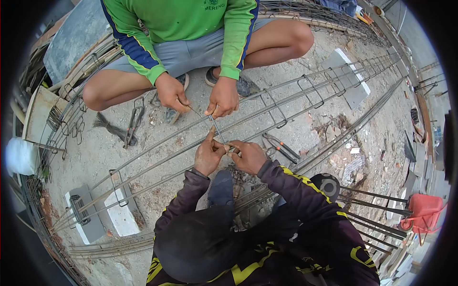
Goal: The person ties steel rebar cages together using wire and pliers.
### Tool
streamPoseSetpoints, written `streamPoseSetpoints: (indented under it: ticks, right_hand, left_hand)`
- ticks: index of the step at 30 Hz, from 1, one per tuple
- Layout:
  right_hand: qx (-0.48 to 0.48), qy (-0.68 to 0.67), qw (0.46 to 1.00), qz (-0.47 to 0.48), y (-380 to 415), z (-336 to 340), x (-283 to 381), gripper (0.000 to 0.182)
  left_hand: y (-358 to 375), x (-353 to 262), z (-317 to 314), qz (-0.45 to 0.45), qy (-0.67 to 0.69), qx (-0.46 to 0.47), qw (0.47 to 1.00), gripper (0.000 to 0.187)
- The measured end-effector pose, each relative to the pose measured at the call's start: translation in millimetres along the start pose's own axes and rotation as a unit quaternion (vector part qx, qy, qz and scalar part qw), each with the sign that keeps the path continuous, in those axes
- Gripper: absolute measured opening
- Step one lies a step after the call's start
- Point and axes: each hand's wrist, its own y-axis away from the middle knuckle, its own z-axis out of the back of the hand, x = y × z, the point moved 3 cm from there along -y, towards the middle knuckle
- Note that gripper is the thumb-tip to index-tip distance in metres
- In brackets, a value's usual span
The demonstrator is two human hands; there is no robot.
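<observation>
My left hand [209, 155] and my right hand [249, 156] meet just below the centre of the view, both closed around the near end of a short steel stirrup bar [217, 129]. Its long axis runs from about five o'clock up to eleven o'clock, pointing away from me toward the co-worker crouched at twelve. My left thumb and forefinger pinch the bar from the side; my right fingers curl around something at its foot, though what exactly they grip is hidden under my knuckles.

The co-worker's hand at eleven o'clock [171, 93] and the co-worker's hand at twelve o'clock [223, 97] pinch the far end, with thin tie wire barely visible between them (too fine to trace).

Under all four hands lie the long rebars [296, 97] of a cage, running from eight o'clock to two o'clock, with square stirrups [312, 90] looped around them. Pincers [281, 148] rest on the concrete just right of my right hand. Another pair of pincers [134, 121] lies at ten o'clock. My knees and dark sleeves block the ground at six, and the lens edge cuts off the red wheelbarrow [424, 209] at four.
</observation>
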Motion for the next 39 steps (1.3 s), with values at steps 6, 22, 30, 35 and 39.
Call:
streamPoseSetpoints:
  ticks: [6, 22, 30, 35, 39]
  right_hand:
    - [-0.002, 0.030, 1.000, -0.007, 1, -2, -6, 0.030]
    - [-0.013, -0.041, 0.997, 0.058, 65, 46, -13, 0.033]
    - [0.002, -0.154, 0.985, 0.077, 84, 61, -8, 0.036]
    - [0.062, -0.198, 0.976, 0.072, 98, 75, 12, 0.034]
    - [0.031, -0.234, 0.966, 0.104, 84, 61, 3, 0.030]
  left_hand:
    - [0, -2, -5, -0.012, 0.009, 0.008, 1.000, 0.086]
    - [10, -16, -5, -0.039, -0.078, -0.007, 0.996, 0.095]
    - [11, -2, 0, -0.032, -0.215, -0.042, 0.975, 0.091]
    - [9, 1, -3, 0.003, -0.116, -0.034, 0.993, 0.091]
    - [-1, 16, 3, -0.050, -0.083, -0.028, 0.995, 0.092]
